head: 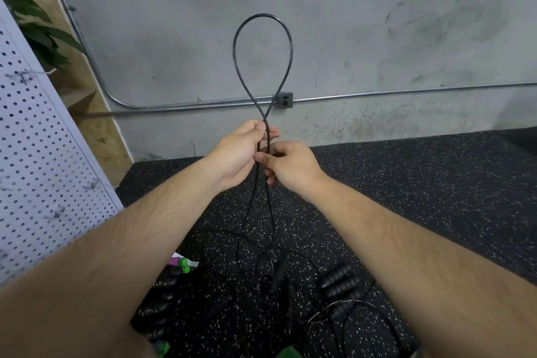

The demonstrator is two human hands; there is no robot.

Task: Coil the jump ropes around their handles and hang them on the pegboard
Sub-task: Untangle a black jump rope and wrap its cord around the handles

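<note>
A thin black jump rope (236, 38) stands up in a tall teardrop loop in front of the grey wall. The loop crosses just above my left hand (236, 154), which is closed around both strands. My right hand (290, 164) pinches the same strands right beside and slightly below it. From the hands the two strands hang down to the floor, where the rope's black handle (278, 275) lies. A white pegboard (43, 154) with metal hooks (91, 184) leans at the far left.
More jump ropes lie on the speckled black floor: black ribbed handles (338, 280) at the right, a pile of black and green handles (171, 285) at the left. A conduit pipe and outlet (284, 100) run along the concrete wall. A plant (40, 32) stands behind the pegboard.
</note>
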